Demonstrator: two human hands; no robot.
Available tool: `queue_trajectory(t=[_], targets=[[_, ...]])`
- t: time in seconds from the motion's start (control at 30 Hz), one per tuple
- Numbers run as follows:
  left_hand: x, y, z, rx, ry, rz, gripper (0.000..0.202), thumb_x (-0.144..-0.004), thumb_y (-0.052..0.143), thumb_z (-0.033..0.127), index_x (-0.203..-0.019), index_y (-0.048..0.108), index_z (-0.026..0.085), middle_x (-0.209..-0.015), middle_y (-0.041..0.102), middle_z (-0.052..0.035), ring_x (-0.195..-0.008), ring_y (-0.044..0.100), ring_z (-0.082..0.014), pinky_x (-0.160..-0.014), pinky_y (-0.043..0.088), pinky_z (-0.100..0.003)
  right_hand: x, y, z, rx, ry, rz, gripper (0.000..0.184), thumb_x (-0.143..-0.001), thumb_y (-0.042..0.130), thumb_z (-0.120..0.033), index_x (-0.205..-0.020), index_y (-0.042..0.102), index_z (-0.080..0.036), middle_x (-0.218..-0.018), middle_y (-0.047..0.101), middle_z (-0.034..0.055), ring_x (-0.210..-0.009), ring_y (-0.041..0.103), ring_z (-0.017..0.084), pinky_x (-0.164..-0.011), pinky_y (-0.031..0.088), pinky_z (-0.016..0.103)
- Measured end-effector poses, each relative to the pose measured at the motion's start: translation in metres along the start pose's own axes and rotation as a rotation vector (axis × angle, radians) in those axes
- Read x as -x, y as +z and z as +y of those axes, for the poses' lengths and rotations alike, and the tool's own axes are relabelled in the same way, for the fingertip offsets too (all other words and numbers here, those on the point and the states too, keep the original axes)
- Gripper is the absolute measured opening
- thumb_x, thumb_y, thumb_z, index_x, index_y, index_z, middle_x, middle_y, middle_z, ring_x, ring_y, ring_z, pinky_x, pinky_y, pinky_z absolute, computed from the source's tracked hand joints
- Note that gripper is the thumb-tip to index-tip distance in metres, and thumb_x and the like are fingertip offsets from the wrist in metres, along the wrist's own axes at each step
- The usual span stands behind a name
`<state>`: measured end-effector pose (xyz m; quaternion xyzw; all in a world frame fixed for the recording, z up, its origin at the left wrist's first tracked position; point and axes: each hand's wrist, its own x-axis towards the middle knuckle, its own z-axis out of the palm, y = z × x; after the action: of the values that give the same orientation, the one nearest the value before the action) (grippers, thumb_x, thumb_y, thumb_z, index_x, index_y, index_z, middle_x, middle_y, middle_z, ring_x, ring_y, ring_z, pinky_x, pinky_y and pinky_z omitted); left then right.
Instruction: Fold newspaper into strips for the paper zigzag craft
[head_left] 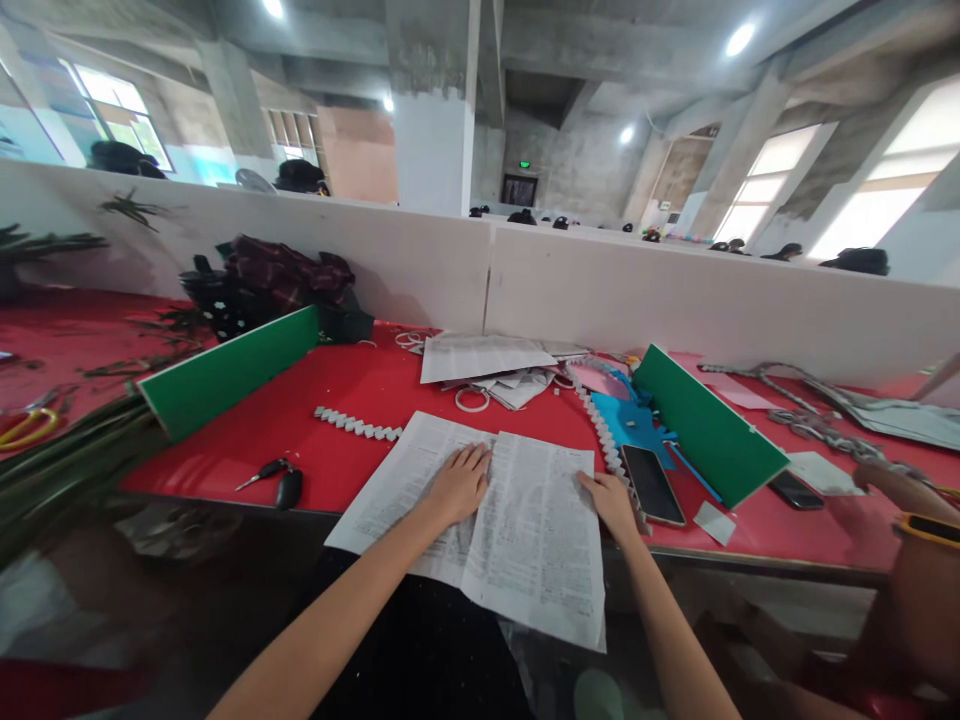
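A large printed newspaper sheet lies on the red table, hanging over its front edge. My left hand rests flat on the sheet's middle fold, fingers stretched out. My right hand presses on the sheet's right edge, fingers partly curled down on the paper. A strip of folded paper links lies just beyond the sheet to the left.
Green divider boards stand at the left and right. A phone lies by my right hand, another phone further right. Keys sit near the front edge. More papers and blue cut paper lie behind. Another person's arm is at the right.
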<state>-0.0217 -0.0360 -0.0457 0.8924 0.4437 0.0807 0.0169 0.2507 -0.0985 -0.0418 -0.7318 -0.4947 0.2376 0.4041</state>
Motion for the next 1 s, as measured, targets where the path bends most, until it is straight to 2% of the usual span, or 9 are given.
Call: queue_trajectory(t=[0.43,0.57,0.77,1.0], targets=[[0.001,-0.008,0.003,0.013,-0.007,-0.028,0.051,-0.091,0.023,0.026,-0.138,0.035,0.012,-0.147,0.032,-0.0075,-0.135,0.025,-0.0213,-0.11,0.021,-0.038,-0.004,0.002,0.013,-0.038,0.01,0.02,0.043,-0.061,0.052,-0.057,-0.046,0.052,-0.017,-0.047,0.048,0.0007,-0.051,0.042,0.013,-0.049,0.032,0.025],[0.001,-0.009,0.004,0.015,-0.01,-0.033,0.051,-0.09,0.024,0.025,-0.138,0.036,0.011,-0.146,0.032,-0.0077,-0.135,0.026,-0.0219,-0.11,0.022,-0.039,-0.002,0.001,0.012,-0.016,-0.024,0.032,0.045,-0.061,0.053,-0.058,-0.041,0.046,-0.018,-0.045,0.045,0.0,-0.05,0.041,0.013,-0.048,0.031,0.025],[0.0,-0.004,0.002,0.013,-0.011,-0.016,0.051,-0.09,0.025,0.026,-0.138,0.036,0.012,-0.146,0.032,-0.0087,-0.135,0.026,-0.022,-0.11,0.021,-0.039,0.004,-0.001,0.008,-0.003,-0.055,0.03,0.044,-0.062,0.05,-0.056,-0.04,0.037,-0.02,-0.043,0.037,-0.0014,-0.048,0.035,0.012,-0.047,0.026,0.025],[0.001,0.004,-0.002,0.0,0.002,-0.016,0.052,-0.091,0.021,0.029,-0.14,0.032,0.014,-0.148,0.029,-0.0074,-0.137,0.021,-0.0203,-0.11,0.018,-0.038,0.005,-0.003,0.008,-0.003,-0.027,-0.012,0.042,-0.062,0.049,-0.055,-0.041,0.04,-0.02,-0.044,0.039,-0.0015,-0.048,0.036,0.012,-0.048,0.027,0.025]])
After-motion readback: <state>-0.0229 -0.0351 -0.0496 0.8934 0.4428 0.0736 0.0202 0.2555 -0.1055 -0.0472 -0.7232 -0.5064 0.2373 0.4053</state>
